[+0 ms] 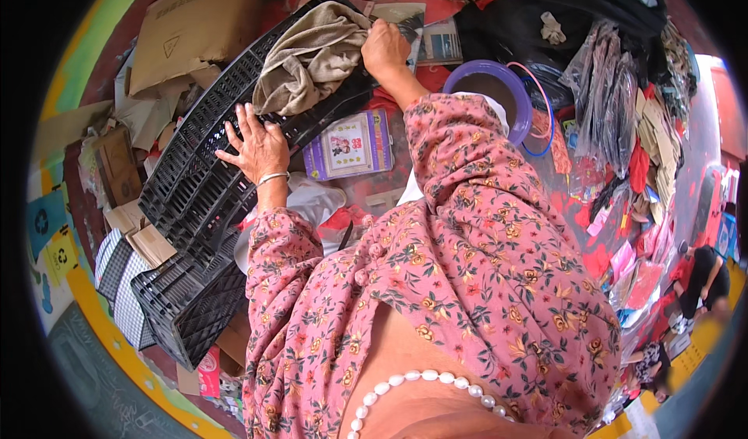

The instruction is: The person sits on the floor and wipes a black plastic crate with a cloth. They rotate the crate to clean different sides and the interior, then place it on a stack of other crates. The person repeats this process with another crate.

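Observation:
A black slatted plastic rack [195, 139] lies aslant in front of me, its far end up and to the right. My left hand [261, 149] rests on its slats with fingers spread, and a bracelet circles that wrist. Draped over the far half is a crumpled grey-brown cloth [308, 61]. At the cloth's right end my right hand [387, 52] is closed on it; its fingertips are partly hidden. A purple-framed flat package [348, 144] lies just right of the rack.
Cardboard boxes [195, 30] lean at the far left. A purple basin [499, 88] and a thin hoop [543, 112] stand to the right. Beyond them are bundles of plastic-wrapped goods [600, 88]. Another black plastic crate [191, 303] sits nearer left. Other people [705, 279] appear at the far right.

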### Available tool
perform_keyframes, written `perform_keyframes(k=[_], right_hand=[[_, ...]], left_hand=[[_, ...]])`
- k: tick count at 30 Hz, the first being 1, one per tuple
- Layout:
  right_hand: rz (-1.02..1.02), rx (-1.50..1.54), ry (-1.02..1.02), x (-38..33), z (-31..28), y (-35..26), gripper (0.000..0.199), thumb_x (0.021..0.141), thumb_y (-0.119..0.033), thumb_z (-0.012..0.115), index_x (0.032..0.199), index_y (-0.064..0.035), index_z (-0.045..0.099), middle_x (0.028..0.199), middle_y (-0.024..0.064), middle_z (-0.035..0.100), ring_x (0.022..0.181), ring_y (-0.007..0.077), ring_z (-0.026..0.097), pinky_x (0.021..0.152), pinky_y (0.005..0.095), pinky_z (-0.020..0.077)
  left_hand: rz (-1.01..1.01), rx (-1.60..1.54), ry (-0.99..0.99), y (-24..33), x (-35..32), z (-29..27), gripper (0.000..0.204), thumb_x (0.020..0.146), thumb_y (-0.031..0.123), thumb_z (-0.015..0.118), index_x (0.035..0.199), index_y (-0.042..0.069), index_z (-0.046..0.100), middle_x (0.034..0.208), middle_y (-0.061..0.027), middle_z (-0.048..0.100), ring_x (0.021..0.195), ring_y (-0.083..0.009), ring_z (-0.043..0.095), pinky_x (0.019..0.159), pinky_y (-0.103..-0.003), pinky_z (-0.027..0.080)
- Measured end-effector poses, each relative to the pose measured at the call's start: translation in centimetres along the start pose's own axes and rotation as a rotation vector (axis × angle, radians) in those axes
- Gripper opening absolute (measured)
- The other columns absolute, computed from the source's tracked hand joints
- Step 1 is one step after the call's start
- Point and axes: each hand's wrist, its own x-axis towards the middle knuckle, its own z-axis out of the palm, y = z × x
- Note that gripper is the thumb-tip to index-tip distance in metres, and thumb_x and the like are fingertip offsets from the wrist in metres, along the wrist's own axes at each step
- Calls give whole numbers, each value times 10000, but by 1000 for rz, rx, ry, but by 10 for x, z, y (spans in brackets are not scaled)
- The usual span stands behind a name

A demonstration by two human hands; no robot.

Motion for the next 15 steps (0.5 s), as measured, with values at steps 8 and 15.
perform_keyframes(k=[8, 15], right_hand=[[-177, -156, 194, -27, -19, 11, 118, 753, -100, 531, 717, -30, 619, 925, 120, 482, 886, 286, 527, 671, 364, 504], [-143, 119, 14, -42, -10, -19, 419, 697, -371, 651, 911, -28, 541, 978, 176, 479, 921, 340, 494, 725, 413, 468]], left_hand=[[20, 8, 7, -5, -11, 3, 513, 825, 303, 432, 1324, 209, 353, 1417, 46, 274, 1300, -243, 244, 958, -675, 114], [15, -20, 13, -3, -14, 3, 521, 821, 292, 437, 1326, 203, 346, 1422, 52, 264, 1295, -251, 252, 958, -676, 103]])
